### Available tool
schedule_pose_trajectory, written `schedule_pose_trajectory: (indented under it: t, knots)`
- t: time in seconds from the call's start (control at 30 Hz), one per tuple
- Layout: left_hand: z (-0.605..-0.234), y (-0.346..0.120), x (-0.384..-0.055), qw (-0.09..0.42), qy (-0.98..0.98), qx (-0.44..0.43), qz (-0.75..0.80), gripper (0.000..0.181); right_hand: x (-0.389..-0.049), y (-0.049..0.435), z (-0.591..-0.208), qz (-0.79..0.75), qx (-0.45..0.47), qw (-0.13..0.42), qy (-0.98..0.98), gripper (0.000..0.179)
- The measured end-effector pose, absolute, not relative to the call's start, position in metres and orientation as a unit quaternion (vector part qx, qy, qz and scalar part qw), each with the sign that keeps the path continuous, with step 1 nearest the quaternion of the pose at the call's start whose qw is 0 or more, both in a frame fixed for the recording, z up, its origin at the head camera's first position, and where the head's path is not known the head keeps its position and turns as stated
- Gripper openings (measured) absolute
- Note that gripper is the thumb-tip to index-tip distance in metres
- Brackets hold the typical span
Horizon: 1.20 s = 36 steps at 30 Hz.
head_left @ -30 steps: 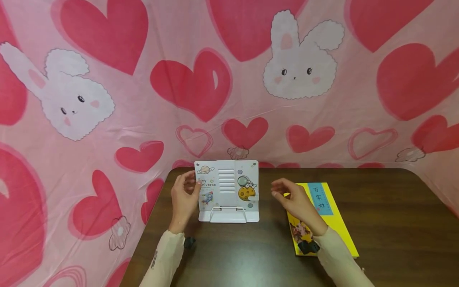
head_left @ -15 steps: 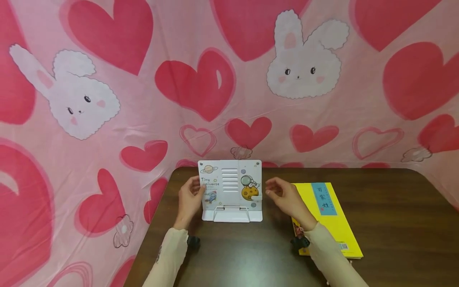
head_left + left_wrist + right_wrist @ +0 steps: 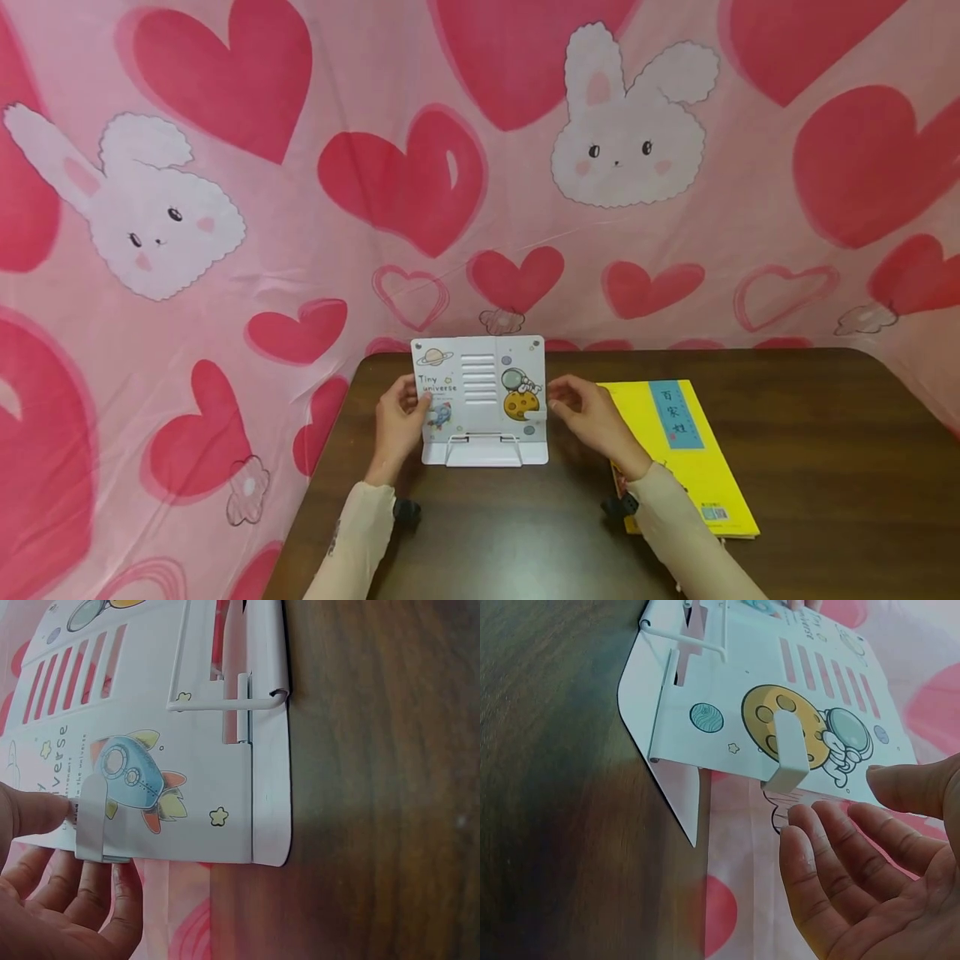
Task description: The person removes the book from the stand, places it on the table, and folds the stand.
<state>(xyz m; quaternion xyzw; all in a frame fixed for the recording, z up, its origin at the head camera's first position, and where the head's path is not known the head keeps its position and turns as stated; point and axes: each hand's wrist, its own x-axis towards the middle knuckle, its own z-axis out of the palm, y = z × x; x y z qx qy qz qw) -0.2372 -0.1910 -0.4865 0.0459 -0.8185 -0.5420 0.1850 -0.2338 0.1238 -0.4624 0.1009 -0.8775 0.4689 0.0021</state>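
Note:
A white metal book stand (image 3: pixel 480 417) stands upright on the table, printed with a rocket (image 3: pixel 131 772), an astronaut and a yellow moon (image 3: pixel 780 705). At its left edge my left hand (image 3: pixel 401 423) grips the panel beside a white page clip (image 3: pixel 91 817): the thumb lies on the front, the fingers behind. My right hand (image 3: pixel 596 419) is by the right edge, its fingers gently bent and its thumb apart from them. In the right wrist view, those fingertips are close to the panel's edge near the other page clip (image 3: pixel 791 750); nothing is held there.
A yellow book (image 3: pixel 708 471) with a blue title label lies on the brown wooden table (image 3: pixel 825 467), partly under my right forearm. Behind the table hangs a pink cloth (image 3: pixel 525 225) with hearts and rabbits.
My right hand has moved left, from above the yellow book to the stand's right edge. The left hand has slid slightly lower along the left edge. The stand stays on the table.

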Motion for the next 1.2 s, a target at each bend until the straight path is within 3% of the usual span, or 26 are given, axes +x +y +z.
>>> schedule_pose_trajectory:
  t: [0.53,1.2]
  knots:
    - [-0.485,-0.192,-0.236,0.180,-0.818,0.046,-0.544,0.026,-0.231,0.120,-0.463,0.467,0.113,0.014,-0.877,0.032]
    - [-0.488,-0.196,-0.236,0.168,-0.825,0.038,-0.537,0.020,-0.227,0.112,-0.465,0.470,0.115,0.005,-0.875,0.050]
